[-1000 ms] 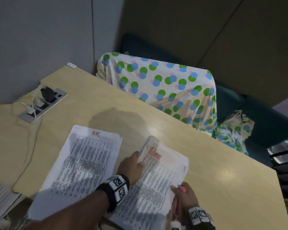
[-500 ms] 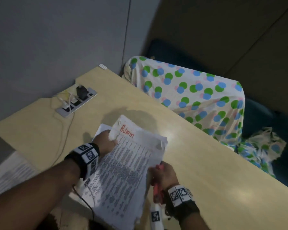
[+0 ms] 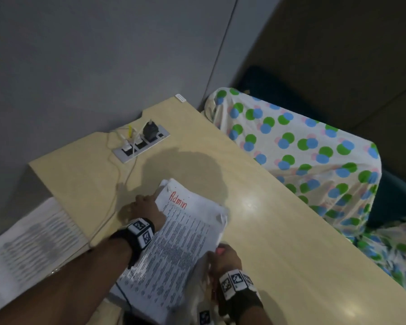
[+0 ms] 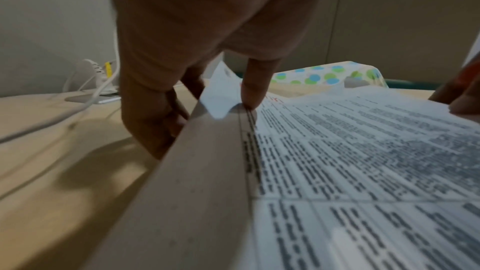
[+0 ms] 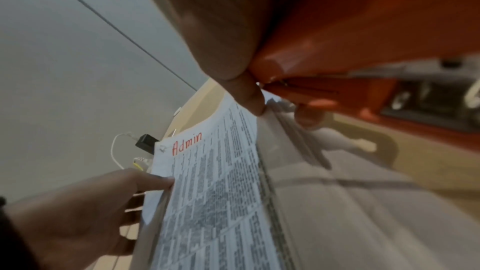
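A stack of printed sheets (image 3: 185, 235) headed "Admin" in red is held tilted over the table's near edge. My left hand (image 3: 145, 207) grips its left edge, thumb on top (image 4: 249, 89) and fingers underneath. My right hand (image 3: 223, 256) holds a red stapler (image 5: 363, 38) in the palm while its fingertips pinch the stack's right edge (image 5: 249, 98). A corner of other white sheets (image 3: 164, 184) sticks out from under the top of the stack. In the right wrist view the "Admin" heading (image 5: 187, 143) and my left hand (image 5: 91, 202) are plain.
A pale wooden table (image 3: 279, 231) runs diagonally. A power strip (image 3: 141, 144) with plugs and trailing white cables sits at its far left corner by the grey wall. A spotted cloth (image 3: 302, 148) covers a seat beyond the table. More printed sheets (image 3: 28, 249) lie lower left.
The Admin stack lay on the table beside the "HR" sheets. Both hands have lifted it and carried it left over them, so that pile is now mostly hidden.
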`<state>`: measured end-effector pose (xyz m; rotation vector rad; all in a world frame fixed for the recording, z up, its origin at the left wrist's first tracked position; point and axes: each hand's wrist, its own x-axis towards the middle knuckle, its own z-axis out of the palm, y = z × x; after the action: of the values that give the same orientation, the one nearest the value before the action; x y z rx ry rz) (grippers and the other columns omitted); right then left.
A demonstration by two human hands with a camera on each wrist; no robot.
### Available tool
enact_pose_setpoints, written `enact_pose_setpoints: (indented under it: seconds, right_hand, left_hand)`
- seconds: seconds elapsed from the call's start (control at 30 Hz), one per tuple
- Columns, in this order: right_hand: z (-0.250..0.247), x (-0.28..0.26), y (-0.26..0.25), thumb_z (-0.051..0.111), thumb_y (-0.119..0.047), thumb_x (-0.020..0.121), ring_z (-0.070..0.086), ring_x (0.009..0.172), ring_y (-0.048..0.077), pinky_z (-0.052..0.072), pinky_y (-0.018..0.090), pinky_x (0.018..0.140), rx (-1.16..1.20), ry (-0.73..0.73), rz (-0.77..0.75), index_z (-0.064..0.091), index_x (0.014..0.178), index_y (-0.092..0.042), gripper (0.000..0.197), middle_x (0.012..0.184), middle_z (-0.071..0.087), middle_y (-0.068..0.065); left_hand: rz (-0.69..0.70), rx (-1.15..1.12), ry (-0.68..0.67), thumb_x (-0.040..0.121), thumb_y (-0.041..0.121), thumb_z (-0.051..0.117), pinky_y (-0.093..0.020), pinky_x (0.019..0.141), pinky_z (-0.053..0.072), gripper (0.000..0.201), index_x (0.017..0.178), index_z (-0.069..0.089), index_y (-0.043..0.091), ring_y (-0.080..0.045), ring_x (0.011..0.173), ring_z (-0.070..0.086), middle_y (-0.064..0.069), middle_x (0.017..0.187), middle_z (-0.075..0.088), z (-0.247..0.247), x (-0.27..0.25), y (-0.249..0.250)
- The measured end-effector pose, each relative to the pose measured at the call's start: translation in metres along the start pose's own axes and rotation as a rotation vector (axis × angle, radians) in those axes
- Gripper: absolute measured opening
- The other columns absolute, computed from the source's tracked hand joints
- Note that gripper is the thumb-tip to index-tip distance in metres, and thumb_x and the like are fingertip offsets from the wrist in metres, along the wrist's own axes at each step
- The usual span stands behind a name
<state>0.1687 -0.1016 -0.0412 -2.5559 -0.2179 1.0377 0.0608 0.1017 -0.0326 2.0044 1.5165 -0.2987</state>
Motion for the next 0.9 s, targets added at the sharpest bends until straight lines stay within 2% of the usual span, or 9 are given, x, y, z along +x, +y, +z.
enact_pose_setpoints:
  seconds: [0.1, 0.2, 0.33, 0.5, 0.63, 0.7, 0.77, 0.83, 0.9]
  right_hand:
    - [0.004, -0.004, -0.008, 0.065, -0.029, 0.079, 0.068, 0.098, 0.026, 0.056, 0.036, 0.089, -0.035, -0.017, 0.002, 0.060, 0.109, -0.020, 0.031, 0.107, 0.070, 0.003]
    - [0.009, -0.004, -0.015, 0.064, -0.028, 0.079, 0.069, 0.096, 0.025, 0.058, 0.038, 0.088, -0.023, -0.021, -0.008, 0.060, 0.111, -0.020, 0.033, 0.107, 0.071, 0.003]
    - [0.013, -0.006, -0.017, 0.063, -0.027, 0.078, 0.068, 0.099, 0.026, 0.057, 0.039, 0.090, -0.036, -0.007, -0.018, 0.062, 0.114, -0.024, 0.036, 0.109, 0.071, 0.004]
    - [0.013, -0.005, -0.024, 0.065, -0.028, 0.079, 0.066, 0.100, 0.027, 0.055, 0.032, 0.086, -0.060, -0.030, 0.031, 0.059, 0.111, -0.016, 0.035, 0.104, 0.068, 0.006]
    - [0.018, -0.001, -0.023, 0.067, -0.033, 0.068, 0.069, 0.093, 0.026, 0.060, 0.040, 0.083, -0.066, -0.074, 0.029, 0.056, 0.100, -0.020, 0.036, 0.104, 0.069, 0.005]
    - [0.020, 0.002, -0.018, 0.065, -0.037, 0.066, 0.068, 0.092, 0.025, 0.059, 0.040, 0.084, -0.095, -0.092, 0.022, 0.055, 0.096, -0.022, 0.036, 0.101, 0.068, 0.003]
    - [0.019, 0.000, -0.015, 0.062, -0.039, 0.064, 0.068, 0.088, 0.023, 0.059, 0.040, 0.084, -0.112, -0.106, 0.011, 0.056, 0.090, -0.024, 0.031, 0.095, 0.069, 0.001]
    - [0.015, -0.005, -0.016, 0.061, -0.036, 0.067, 0.070, 0.083, 0.022, 0.059, 0.038, 0.081, -0.094, -0.095, 0.001, 0.058, 0.082, -0.024, 0.019, 0.089, 0.070, 0.001]
    - [0.009, -0.006, -0.016, 0.063, -0.031, 0.078, 0.069, 0.082, 0.020, 0.059, 0.032, 0.077, -0.092, -0.066, 0.009, 0.057, 0.073, -0.023, 0.012, 0.084, 0.068, 0.000]
  left_hand:
    - [-0.072, -0.110, -0.007, 0.075, 0.040, 0.063, -0.040, 0.094, 0.045, 0.060, 0.118, 0.042, 0.003, -0.036, 0.111, 0.052, -0.020, 0.122, 0.051, 0.001, 0.005, -0.001]
    - [-0.086, -0.141, -0.062, 0.077, 0.048, 0.063, -0.036, 0.090, 0.045, 0.066, 0.123, 0.045, 0.004, -0.034, 0.111, 0.054, -0.017, 0.123, 0.056, -0.001, 0.008, -0.005]
    - [-0.164, -0.110, -0.053, 0.077, 0.051, 0.063, -0.044, 0.099, 0.038, 0.070, 0.123, 0.040, 0.004, -0.037, 0.122, 0.035, -0.019, 0.128, 0.037, 0.001, 0.008, -0.007]
    - [-0.134, -0.102, -0.093, 0.068, 0.057, 0.068, -0.042, 0.097, 0.045, 0.088, 0.127, 0.034, 0.000, -0.036, 0.116, 0.051, -0.019, 0.128, 0.051, -0.004, 0.015, -0.008]
    - [-0.007, -0.042, -0.120, 0.079, 0.051, 0.058, -0.043, 0.100, 0.041, 0.068, 0.136, 0.037, 0.018, -0.035, 0.116, 0.051, -0.014, 0.127, 0.056, -0.007, 0.013, -0.010]
    - [0.040, 0.002, -0.071, 0.082, 0.045, 0.056, -0.047, 0.101, 0.038, 0.065, 0.139, 0.027, 0.029, -0.036, 0.116, 0.048, -0.015, 0.125, 0.053, -0.005, 0.011, -0.012]
    - [0.112, -0.076, -0.046, 0.087, 0.033, 0.055, -0.047, 0.097, 0.042, 0.061, 0.138, 0.021, 0.035, -0.035, 0.111, 0.053, -0.014, 0.120, 0.056, -0.005, 0.008, -0.011]
    - [0.164, -0.164, -0.047, 0.090, 0.023, 0.053, -0.044, 0.092, 0.046, 0.056, 0.136, 0.024, 0.035, -0.032, 0.105, 0.059, -0.011, 0.116, 0.062, -0.008, 0.005, -0.008]
    - [0.179, -0.182, -0.048, 0.090, 0.020, 0.054, -0.043, 0.091, 0.046, 0.058, 0.138, 0.024, 0.034, -0.030, 0.105, 0.060, -0.010, 0.118, 0.063, -0.008, 0.006, -0.007]
